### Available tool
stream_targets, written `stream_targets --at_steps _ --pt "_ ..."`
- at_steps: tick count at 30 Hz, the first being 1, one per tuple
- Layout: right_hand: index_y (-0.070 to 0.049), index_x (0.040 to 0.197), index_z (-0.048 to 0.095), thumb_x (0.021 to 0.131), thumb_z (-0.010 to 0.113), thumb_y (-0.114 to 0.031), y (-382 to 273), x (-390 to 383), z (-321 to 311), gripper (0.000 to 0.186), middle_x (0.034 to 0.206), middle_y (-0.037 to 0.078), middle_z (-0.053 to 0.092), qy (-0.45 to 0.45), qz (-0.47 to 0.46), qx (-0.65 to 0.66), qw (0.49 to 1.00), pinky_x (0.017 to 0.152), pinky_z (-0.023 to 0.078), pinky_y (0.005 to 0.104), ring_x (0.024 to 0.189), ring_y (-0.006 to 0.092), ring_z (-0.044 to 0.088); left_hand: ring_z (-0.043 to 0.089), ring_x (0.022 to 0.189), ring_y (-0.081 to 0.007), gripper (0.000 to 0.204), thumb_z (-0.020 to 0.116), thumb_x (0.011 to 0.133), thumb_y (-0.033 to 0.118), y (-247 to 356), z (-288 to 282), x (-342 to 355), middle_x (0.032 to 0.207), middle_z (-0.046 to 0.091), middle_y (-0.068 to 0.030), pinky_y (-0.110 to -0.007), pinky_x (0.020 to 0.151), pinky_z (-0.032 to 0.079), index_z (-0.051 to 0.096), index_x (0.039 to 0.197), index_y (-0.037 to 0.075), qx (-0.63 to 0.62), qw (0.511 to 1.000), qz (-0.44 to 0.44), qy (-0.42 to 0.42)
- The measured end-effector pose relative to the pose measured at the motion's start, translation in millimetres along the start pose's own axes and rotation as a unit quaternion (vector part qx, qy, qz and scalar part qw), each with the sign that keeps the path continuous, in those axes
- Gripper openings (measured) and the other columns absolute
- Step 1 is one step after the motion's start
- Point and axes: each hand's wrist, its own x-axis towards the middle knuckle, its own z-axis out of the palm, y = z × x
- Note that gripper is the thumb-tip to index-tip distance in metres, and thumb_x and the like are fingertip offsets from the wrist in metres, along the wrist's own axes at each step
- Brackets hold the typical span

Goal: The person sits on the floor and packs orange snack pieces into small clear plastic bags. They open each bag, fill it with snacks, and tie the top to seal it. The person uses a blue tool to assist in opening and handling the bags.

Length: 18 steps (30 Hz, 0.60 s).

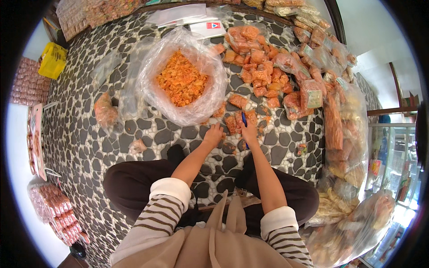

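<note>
My right hand (248, 130) closes round a slim blue tool (244, 118), of a kind too small to tell, above small clear packets of orange chips (231, 125). To its left is my left hand (214, 135), low over the floor with its fingers drawn together; what they hold, if anything, is hidden. Another packet (238, 101) lies just beyond both hands. A large clear plastic bag (215, 91) stands wide open ahead on the left, with loose orange chips (182, 79) inside. Orange crumbs are scattered on the floor around my hands.
Many filled orange packets (261, 71) are heaped ahead on the right. Large stuffed bags (342, 129) line the right side beside a glass case (393, 156). A tied bag (106, 109) and flat plastic sheets (134, 76) lie left on the pebble-patterned floor (85, 147).
</note>
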Motion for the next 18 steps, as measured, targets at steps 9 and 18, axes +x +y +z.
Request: stream_targets --at_steps 9,18 --pt "-0.001 0.100 0.050 0.094 0.036 -0.036 -146 -8 7 0.037 0.065 0.020 0.059 0.079 -0.191 -0.282 0.937 0.054 0.047 0.0430 0.058 0.0334 0.060 0.058 0.070 -0.0200 0.028 0.059 0.084 0.024 -70 -150 13 0.073 0.061 -0.0124 -0.033 0.066 0.045 0.057 0.098 0.000 -0.538 0.811 -0.053 0.224" --pt "-0.003 0.095 0.053 0.093 0.039 -0.029 -241 -26 59 0.030 0.054 0.015 0.059 0.108 -0.358 -0.465 0.803 0.089 0.041 0.0459 0.054 0.0315 0.061 0.058 0.080 -0.0360 0.031 0.055 0.085 0.025 -126 -252 -41 0.087 0.061 -0.0221 -0.039 0.071 0.045 0.059 0.100 -0.001 -0.356 0.816 -0.115 0.441"
